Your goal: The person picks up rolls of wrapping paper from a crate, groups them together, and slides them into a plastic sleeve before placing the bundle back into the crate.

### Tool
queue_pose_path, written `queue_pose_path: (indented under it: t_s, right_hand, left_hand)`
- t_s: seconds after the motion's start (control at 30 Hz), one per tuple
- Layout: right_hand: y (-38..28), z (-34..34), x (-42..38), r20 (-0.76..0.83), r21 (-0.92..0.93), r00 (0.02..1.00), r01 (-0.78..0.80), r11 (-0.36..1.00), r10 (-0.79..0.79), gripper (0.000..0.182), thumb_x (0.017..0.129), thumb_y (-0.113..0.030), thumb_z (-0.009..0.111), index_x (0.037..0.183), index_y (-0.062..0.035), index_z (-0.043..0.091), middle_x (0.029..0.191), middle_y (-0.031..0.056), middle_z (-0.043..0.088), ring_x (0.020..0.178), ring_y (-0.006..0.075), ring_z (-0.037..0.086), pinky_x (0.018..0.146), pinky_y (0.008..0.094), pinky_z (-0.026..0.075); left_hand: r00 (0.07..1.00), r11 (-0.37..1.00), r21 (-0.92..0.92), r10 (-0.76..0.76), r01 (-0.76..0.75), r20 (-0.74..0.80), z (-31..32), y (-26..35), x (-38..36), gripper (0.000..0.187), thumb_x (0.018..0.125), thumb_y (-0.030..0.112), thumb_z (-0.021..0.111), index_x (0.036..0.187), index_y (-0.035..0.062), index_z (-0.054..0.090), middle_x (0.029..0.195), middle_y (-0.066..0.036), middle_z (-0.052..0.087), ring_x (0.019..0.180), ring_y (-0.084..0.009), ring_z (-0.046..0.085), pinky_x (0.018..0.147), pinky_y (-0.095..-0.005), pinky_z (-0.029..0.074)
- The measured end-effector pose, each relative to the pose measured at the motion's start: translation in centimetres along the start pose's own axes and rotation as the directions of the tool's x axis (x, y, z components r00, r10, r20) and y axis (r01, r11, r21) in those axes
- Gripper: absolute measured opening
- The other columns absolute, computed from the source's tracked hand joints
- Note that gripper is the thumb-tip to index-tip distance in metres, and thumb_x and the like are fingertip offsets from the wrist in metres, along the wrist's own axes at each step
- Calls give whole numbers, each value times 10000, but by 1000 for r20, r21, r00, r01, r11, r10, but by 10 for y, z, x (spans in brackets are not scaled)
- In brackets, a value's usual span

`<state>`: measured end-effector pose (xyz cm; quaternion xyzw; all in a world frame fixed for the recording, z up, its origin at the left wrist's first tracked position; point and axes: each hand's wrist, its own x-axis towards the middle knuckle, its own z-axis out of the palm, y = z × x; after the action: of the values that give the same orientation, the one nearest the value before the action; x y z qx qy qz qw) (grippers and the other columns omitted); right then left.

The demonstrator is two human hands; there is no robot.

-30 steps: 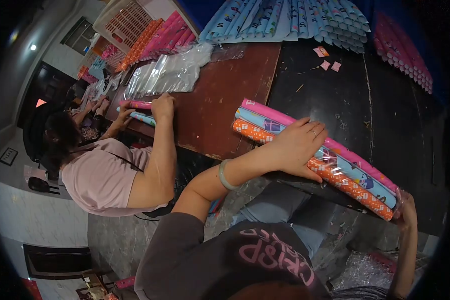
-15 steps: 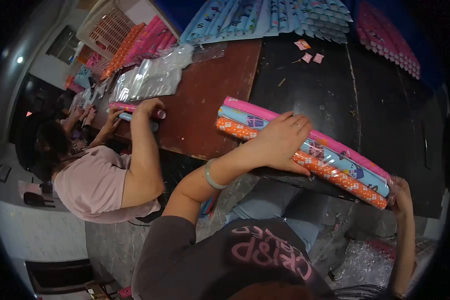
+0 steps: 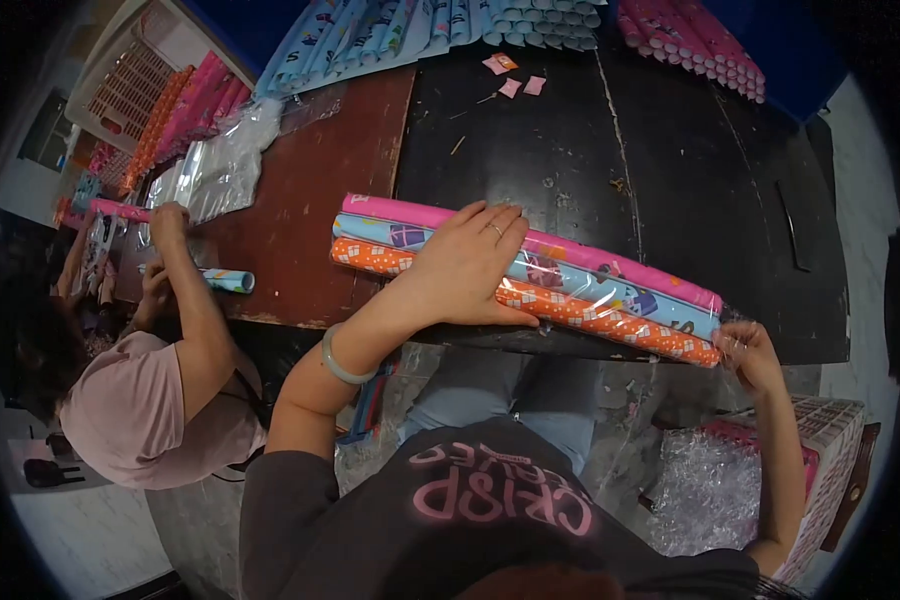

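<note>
Three wrapping paper rolls lie side by side on the table: a pink roll [image 3: 610,263], a light blue roll [image 3: 580,280] and an orange roll [image 3: 590,314] with white prints. A clear plastic sleeve [image 3: 610,290] covers them, shiny along its right part. My left hand [image 3: 470,262] rests flat across the middle of the rolls, fingers stretched out, a ring on one finger. At the rolls' right end, my right hand [image 3: 750,355] pinches the loose end of the sleeve.
Piles of light blue rolls [image 3: 370,40] and pink rolls [image 3: 690,45] stand along the back. Small pink packets [image 3: 510,88] and a thin dark tool [image 3: 793,225] lie on the table. At left, a co-worker [image 3: 130,400] handles rolls near plastic sleeves [image 3: 210,175]. A basket [image 3: 825,430] stands lower right.
The view has shifted, so the table sits further left. My left hand stays on the rolls and my right hand stays at their right end. The co-worker's pink roll has moved away from the blue one.
</note>
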<state>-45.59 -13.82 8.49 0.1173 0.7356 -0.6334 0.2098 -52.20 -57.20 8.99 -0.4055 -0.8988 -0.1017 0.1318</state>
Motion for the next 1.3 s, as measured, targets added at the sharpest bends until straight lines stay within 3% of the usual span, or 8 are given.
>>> queue_pose_path:
  t_s: [0.67, 0.77, 0.83, 0.9, 0.97, 1.03, 1.17, 1.3]
  right_hand:
    - [2, -2, 7, -22, -29, 999, -31, 999, 30, 230, 887, -225, 694, 786, -32, 620, 610, -14, 556, 482, 66, 482, 427, 224, 337]
    - [3, 0, -4, -237, -11, 969, -74, 997, 69, 219, 872, -215, 709, 786, -33, 623, 648, -6, 583, 526, 71, 510, 459, 219, 367]
    - [16, -22, -6, -139, -267, 987, 41, 963, -81, 201, 844, -193, 738, 841, -30, 621, 673, 3, 605, 545, 70, 521, 487, 214, 393]
    - [28, -34, -17, -117, -263, 984, 102, 959, -136, 222, 817, -160, 758, 917, -31, 608, 749, 18, 634, 576, 71, 535, 503, 211, 405]
    - [27, -42, -18, 13, -265, 1000, 15, 964, -12, 263, 806, -140, 763, 967, -44, 578, 785, 19, 622, 640, 80, 552, 536, 221, 426]
    - [41, -48, -21, -162, -370, 981, 40, 928, -107, 252, 805, -131, 760, 944, -47, 568, 783, 0, 594, 674, 85, 548, 566, 225, 435]
    - [72, -57, -24, -240, -311, 953, 107, 944, -187, 230, 820, -100, 740, 940, -40, 553, 758, -16, 563, 655, 91, 532, 578, 226, 435]
    - [60, -41, -18, -80, -116, 994, 59, 992, -69, 165, 894, -121, 657, 783, -53, 557, 664, -38, 528, 566, 62, 472, 528, 219, 391]
  left_hand:
    - [999, 1000, -12, -3, 4, 38, 1, -1, 0, 957, 690, 665, 675, 1231, -99, 478, 1289, -251, 509, 1225, -367, 486, 1070, -464, 342]
    - [1000, 1000, -22, -20, 20, 15, 3, -3, -2, 961, 679, 660, 682, 1225, -104, 478, 1281, -257, 510, 1221, -371, 487, 1068, -469, 341]
    - [1000, 999, -50, 8, -9, -8, 4, -4, -2, 967, 666, 660, 690, 1218, -106, 480, 1275, -262, 510, 1215, -376, 489, 1064, -474, 344]
    - [1000, 999, -47, -17, 17, -7, 4, -3, -3, 980, 651, 667, 695, 1215, -105, 482, 1271, -264, 510, 1212, -379, 490, 1060, -481, 345]
    - [1000, 998, -58, 12, -12, 5, 4, -3, -3, 993, 641, 676, 696, 1216, -106, 483, 1273, -265, 509, 1218, -378, 488, 1059, -482, 344]
    - [1000, 999, -50, 7, -7, 17, 4, -3, -1, 1004, 634, 685, 695, 1213, -107, 485, 1269, -265, 512, 1216, -379, 490, 1060, -480, 342]
    - [1000, 999, -43, 6, -6, -7, 5, -2, -2, 1004, 633, 690, 694, 1207, -107, 489, 1263, -263, 517, 1209, -378, 495, 1057, -482, 342]
    - [1000, 999, -40, 4, -5, -7, 6, -2, -1, 997, 630, 687, 698, 1201, -105, 494, 1257, -260, 521, 1208, -376, 496, 1053, -483, 345]
